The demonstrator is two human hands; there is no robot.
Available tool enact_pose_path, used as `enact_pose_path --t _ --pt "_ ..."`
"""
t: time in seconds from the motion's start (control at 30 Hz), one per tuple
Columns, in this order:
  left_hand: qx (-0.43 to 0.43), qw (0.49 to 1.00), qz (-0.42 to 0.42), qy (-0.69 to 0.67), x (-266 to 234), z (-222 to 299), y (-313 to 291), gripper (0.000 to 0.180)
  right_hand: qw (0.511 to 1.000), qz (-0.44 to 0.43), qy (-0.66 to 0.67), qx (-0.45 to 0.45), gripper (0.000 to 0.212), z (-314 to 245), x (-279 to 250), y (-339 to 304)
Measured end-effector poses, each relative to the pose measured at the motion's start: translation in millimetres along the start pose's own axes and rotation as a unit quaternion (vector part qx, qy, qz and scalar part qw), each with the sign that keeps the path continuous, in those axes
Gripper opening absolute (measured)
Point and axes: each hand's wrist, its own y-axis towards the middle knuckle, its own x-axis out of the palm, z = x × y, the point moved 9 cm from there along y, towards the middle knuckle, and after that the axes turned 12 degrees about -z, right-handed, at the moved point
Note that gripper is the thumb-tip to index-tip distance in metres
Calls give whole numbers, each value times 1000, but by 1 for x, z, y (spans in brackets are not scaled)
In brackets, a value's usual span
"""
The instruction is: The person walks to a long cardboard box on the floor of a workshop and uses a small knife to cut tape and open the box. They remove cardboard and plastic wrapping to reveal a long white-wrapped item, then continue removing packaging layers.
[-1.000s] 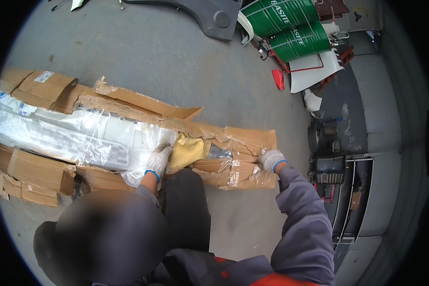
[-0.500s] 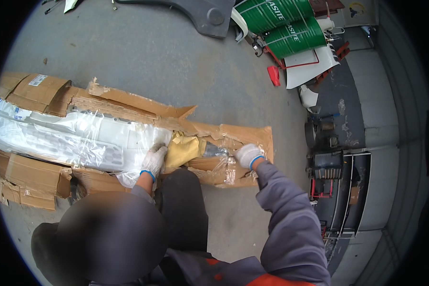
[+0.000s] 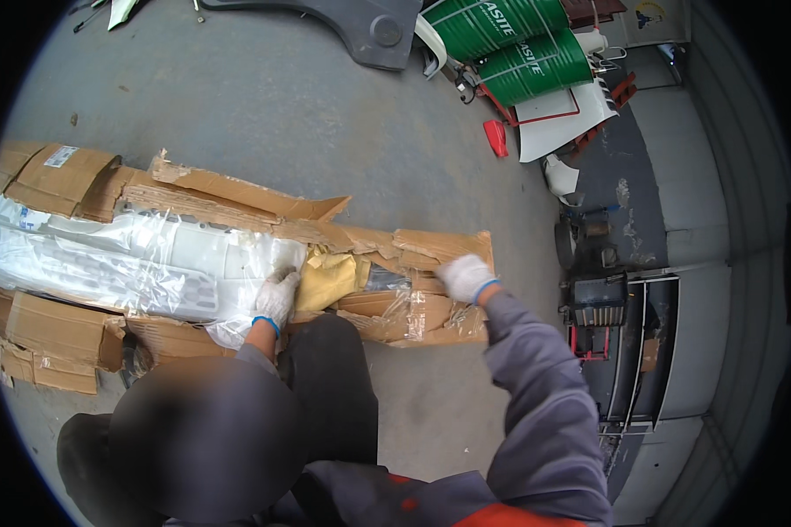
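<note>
A long, torn-open cardboard box (image 3: 246, 200) stretches across the floor in front of me. Inside lies a long pale part in clear plastic wrap (image 3: 163, 272), with crumpled yellow paper (image 3: 330, 277) at its right end. My left hand (image 3: 277, 296), in a white glove with a blue cuff, rests on the wrap beside the paper with its fingers extended. At the box's right end, my right hand (image 3: 466, 279), gloved the same way, is closed over the torn edge; what its fingers grip is hidden. Shiny clear tape (image 3: 417, 307) clings to the cardboard just left of it.
My dark-trousered knee (image 3: 334, 373) is against the near side of the box. Beyond, on the grey floor, are a dark plastic panel (image 3: 356, 31), green drums (image 3: 536, 70) and a red piece (image 3: 496, 139). A metal rack (image 3: 646, 351) stands at the right.
My right hand has moved slightly right, toward the box's end. My left hand stays on the wrap. The whole view has shifted a little.
</note>
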Motion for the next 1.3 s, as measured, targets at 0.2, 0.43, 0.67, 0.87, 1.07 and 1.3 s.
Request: enact_pose_path --t 0.2,0.43,0.67,0.87,1.07,1.3 --pt "27 996 1 82 0 -2 -4 39 999 -25 1 30 21 -47 34 52" --pt "2 999 10 33 2 14 -11 39 993 -6 -93 77 16 47 17 -46" --pt "-3 999 11 43 3 7 -8 48 982 62 117 134 22 41 58 -63" --pt "-6 998 -8 64 -3 6 -13 45 946 268 82 162 23 52 -2 -44" --pt "-21 997 -53 56 19 14 -27 40 940 264 64 207 27 78 -3 -29" --pt "-33 998 -36 -28 -1 5 -15 33 750 254 580 191 32 142 11 -89"
